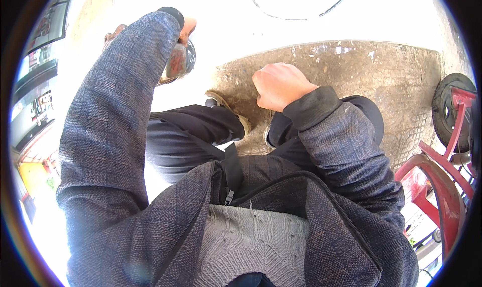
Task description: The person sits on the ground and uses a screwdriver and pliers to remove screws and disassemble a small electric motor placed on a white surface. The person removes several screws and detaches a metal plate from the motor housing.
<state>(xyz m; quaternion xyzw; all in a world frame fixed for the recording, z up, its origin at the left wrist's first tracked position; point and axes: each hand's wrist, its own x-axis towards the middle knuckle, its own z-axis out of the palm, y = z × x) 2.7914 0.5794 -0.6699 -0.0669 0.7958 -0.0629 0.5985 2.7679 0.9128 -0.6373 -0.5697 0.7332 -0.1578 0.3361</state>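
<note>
- Left hand (189, 30), upper left: arm stretched well out, hand bent down at a glossy, rounded thing with reddish patches and a dark, shiny side (176, 63). Cuff and glare hide the fingers; cannot tell whether they grip it or only rest there.
- That glossy thing sits beyond the left knee, under the wrist; the long reach probably follows from its lying out to that side.
- Right hand (284, 86): fingers curled into a loose fist, back of the hand upward, over a rough brown floor patch (396, 81). Nothing pokes out (the palm is hidden, so contents unknown). Perhaps held there simply for balance.
- Knees bent, pale-soled shoes (243, 124) below: a low posture, likely suiting floor-level reach.
- Far right: red metal frame (447, 169) beside a black-tyred wheel (441, 113), well apart from both hands.
</note>
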